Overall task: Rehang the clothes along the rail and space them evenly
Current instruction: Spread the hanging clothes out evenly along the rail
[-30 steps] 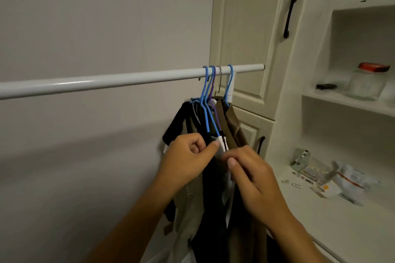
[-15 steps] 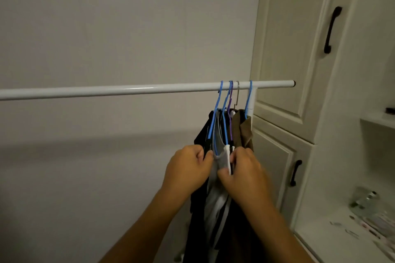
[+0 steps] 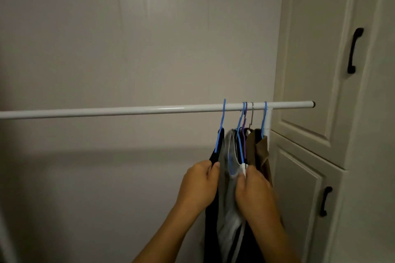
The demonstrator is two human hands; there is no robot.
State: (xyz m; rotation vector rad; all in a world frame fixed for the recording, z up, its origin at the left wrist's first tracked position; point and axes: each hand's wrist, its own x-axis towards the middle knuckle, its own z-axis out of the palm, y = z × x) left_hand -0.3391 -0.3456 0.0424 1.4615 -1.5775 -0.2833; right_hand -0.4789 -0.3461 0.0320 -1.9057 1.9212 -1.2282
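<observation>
A white rail [image 3: 128, 110] runs across the wall, with several hangers bunched near its right end. My left hand [image 3: 199, 183] grips the black garment [image 3: 215, 156] on the leftmost blue hanger [image 3: 222, 121], which sits a little apart from the others. My right hand [image 3: 254, 192] pinches the grey-white garment [image 3: 229, 156] on a second blue hanger [image 3: 241, 126]. Further right hang a purple hanger [image 3: 245, 117], a grey metal hanger [image 3: 252, 115] and another blue hanger [image 3: 264, 119] with brown clothes [image 3: 259, 151].
The long left part of the rail carries no hangers. White cabinet doors [image 3: 310, 92] with black handles [image 3: 353, 51] stand just right of the rail's end cap [image 3: 313, 104]. A plain wall lies behind.
The leftmost blue hanger with the black garment has slid left along the rail, opening a gap from the rest. The view has swung left, and the shelves have left the frame.
</observation>
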